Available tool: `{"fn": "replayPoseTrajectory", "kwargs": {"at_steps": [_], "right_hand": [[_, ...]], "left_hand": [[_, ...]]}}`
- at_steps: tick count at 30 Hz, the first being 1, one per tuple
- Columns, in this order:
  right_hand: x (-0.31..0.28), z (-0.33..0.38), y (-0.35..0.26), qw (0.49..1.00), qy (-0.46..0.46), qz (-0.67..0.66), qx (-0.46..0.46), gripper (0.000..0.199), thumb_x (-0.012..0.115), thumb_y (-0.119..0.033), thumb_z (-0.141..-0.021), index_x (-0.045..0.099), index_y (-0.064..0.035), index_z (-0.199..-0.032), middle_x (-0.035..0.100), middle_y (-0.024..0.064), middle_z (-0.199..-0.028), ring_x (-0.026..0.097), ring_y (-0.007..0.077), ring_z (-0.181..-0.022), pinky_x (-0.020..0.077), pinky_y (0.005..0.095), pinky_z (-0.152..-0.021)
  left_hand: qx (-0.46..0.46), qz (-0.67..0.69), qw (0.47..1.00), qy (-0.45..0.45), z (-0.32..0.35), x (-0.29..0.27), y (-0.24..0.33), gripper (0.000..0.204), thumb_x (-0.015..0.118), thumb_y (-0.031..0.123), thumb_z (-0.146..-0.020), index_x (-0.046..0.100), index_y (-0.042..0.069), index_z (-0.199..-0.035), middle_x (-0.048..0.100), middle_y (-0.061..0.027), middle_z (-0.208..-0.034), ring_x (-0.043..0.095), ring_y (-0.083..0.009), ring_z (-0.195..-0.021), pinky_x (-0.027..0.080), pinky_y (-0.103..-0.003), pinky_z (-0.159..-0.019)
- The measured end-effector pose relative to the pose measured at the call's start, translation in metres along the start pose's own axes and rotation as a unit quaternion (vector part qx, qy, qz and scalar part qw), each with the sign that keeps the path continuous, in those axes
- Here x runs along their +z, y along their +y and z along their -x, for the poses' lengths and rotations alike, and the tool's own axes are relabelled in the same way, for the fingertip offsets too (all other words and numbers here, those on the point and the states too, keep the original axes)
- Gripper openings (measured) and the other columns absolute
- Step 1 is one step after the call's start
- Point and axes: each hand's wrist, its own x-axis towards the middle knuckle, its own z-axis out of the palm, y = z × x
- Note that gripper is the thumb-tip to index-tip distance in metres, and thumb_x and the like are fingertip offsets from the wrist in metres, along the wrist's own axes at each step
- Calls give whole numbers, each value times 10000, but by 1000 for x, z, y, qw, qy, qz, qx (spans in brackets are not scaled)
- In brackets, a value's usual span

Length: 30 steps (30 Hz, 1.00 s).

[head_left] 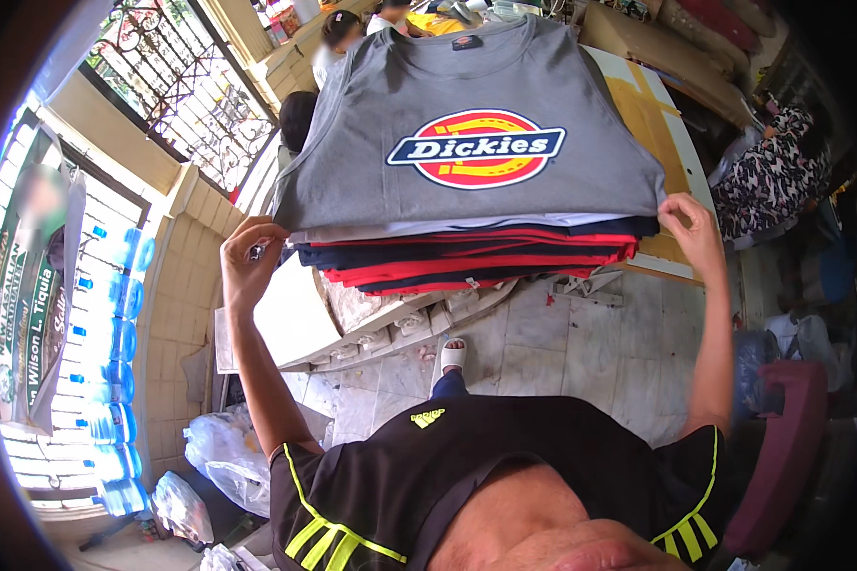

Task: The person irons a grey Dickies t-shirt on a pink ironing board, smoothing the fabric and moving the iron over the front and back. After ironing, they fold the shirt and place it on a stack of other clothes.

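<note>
A grey sleeveless shirt [352, 152] with a red, yellow and dark blue printed emblem lies spread, neck side away from me, on a stack of folded red and dark blue garments [467, 262]. At its near left corner, my left hand [254, 249] pinches the cloth between thumb and fingers. My right hand [687, 228] pinches the near right corner in the same way. A thin white layer shows just under the grey cloth. Both arms are stretched forward, and the stack sits on a table whose top is mostly hidden.
A white and yellow board [652, 114] lies beyond the stack at right. A person in patterned clothing [776, 171] is at far right; others [338, 38] are at the back. Blue water bottles [119, 362] line the left window. Plastic bags [229, 452] lie on the floor. A maroon chair [781, 447] stands at right.
</note>
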Motion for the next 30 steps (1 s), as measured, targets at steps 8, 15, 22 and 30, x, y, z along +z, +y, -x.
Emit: {"fn": "replayPoseTrajectory", "kwargs": {"at_steps": [8,15,22,30], "right_hand": [[5,-158,-39,997,63,6,-49,190,584,-105,-929,625,-12,-1089,628,109,-1063,633,197,-970,489,316,-842],[103,-318,-11,969,114,192,-105,265,455,-178,-976,608,-11,-1113,609,161,-1123,593,339,-1045,470,424,-919],[131,-332,52,994,50,98,7,504,332,-353,-1022,440,-40,-1402,474,201,-1412,461,352,-1294,367,384,-1064],[129,-333,57,999,-10,35,-5,467,398,-294,-992,523,30,-1304,547,263,-1296,519,358,-1231,390,406,-1050]], "left_hand": [[154,-33,987,-29,-133,15,43,251,649,142,-848,681,28,-1069,632,-135,-1136,611,-245,-1064,467,-357,-902],[236,-161,952,-109,-290,127,-16,273,605,188,-907,642,6,-1106,575,-162,-1280,565,-347,-1162,449,-384,-971],[161,-265,943,-118,-296,161,-75,895,535,667,-825,336,80,-1471,359,-199,-1484,343,-374,-1374,293,-508,-1106],[86,-204,962,-156,-297,140,-89,795,510,662,-870,312,216,-1498,311,-171,-1531,303,-345,-1411,270,-445,-1141]]}}
